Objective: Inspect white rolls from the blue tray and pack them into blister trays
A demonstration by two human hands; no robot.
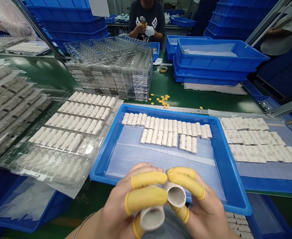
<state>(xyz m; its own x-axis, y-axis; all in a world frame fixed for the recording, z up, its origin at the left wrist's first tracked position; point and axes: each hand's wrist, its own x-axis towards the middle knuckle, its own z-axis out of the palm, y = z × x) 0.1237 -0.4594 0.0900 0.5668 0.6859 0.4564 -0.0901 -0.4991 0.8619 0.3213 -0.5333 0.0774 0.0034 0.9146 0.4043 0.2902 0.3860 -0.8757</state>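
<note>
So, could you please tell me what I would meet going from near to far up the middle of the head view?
Two held white tubes, rows of white tubes in the blue tray, scattered yellow discs, the tape-like roll, the person opposite.

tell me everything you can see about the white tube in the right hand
The white tube is hollow, with a matte, ceramic-looking wall. Its rounded open end faces the camera, its length mostly hidden. Yellow-covered fingers of the right hand grip it from above, the thumb below. It shows before the near rim of the blue tray, beside another tube; whether they touch is unclear.
</note>
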